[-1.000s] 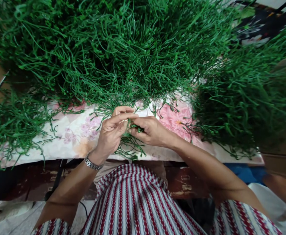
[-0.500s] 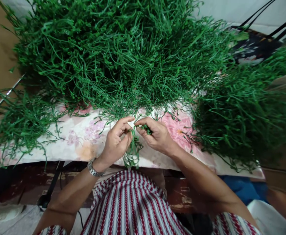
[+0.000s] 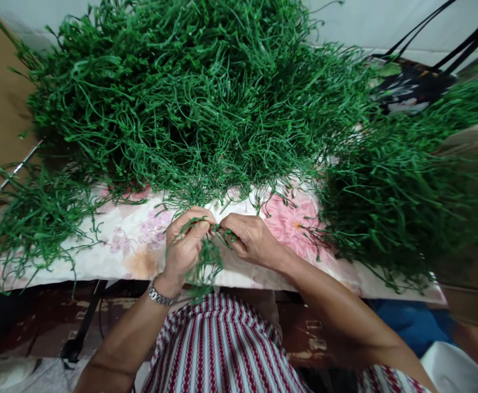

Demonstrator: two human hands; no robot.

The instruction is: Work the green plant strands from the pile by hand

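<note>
My left hand (image 3: pixel 184 245), with a metal watch on the wrist, is closed around a small bunch of thin green plant-like stems (image 3: pixel 208 264) that dangles below it toward the table edge. Close beside it my right hand (image 3: pixel 252 239) is closed too, fingertips pinching green stem ends at the same spot; a few tips poke out under its fingers. What joins the pieces between the fingertips is too small to make out. Just beyond both hands, a large heap of the same curly green stems (image 3: pixel 206 109) covers the back of the table.
A floral cloth (image 3: pixel 140 262) covers the table. Smaller piles of green stems lie left (image 3: pixel 37 213) and right (image 3: pixel 390 202). A dark flowered bag (image 3: pixel 411 87) with black straps stands at the back right. Part of another person in blue clothing (image 3: pixel 406 327) shows at lower right.
Both hands have drawn slightly toward my body and their fingers have closed in tighter. The bunch has swung left, and some stems now lie across my left fingers.
</note>
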